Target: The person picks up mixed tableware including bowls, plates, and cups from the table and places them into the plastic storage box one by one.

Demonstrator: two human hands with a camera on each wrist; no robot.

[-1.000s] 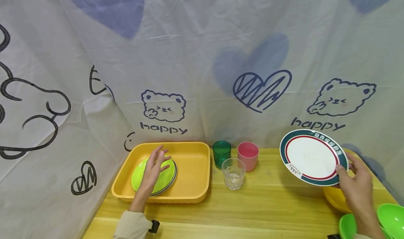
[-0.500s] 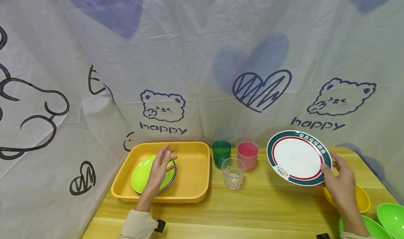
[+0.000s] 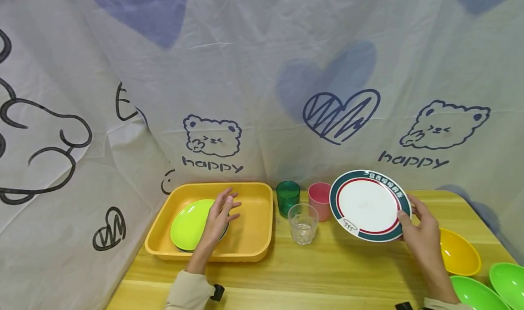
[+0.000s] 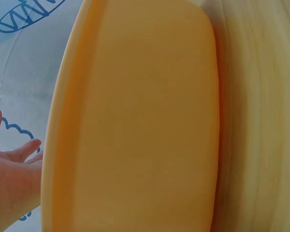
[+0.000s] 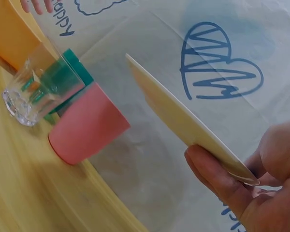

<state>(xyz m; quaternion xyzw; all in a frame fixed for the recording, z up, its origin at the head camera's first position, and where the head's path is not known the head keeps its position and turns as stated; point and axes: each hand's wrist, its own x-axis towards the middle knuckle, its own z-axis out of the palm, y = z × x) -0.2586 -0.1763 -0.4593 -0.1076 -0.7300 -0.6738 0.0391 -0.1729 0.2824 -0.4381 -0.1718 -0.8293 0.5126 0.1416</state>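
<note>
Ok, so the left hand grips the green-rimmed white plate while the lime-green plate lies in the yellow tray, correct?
Wrong hand: the head view shows the right hand gripping the green-rimmed white plate. The lime-green plate does lie in the yellow tray.

- Head view: looks forward and down over the worktop (image 3: 327,276) toward the printed backdrop (image 3: 254,73), from farther off than the wrist views.
- Left wrist: turned sideways, very near the yellow tray (image 4: 145,116), facing its outer wall.
- Right wrist: tilted, close to the plate (image 5: 176,118), nearly edge-on, with the pink cup (image 5: 87,125) beyond; head shares both.
</note>
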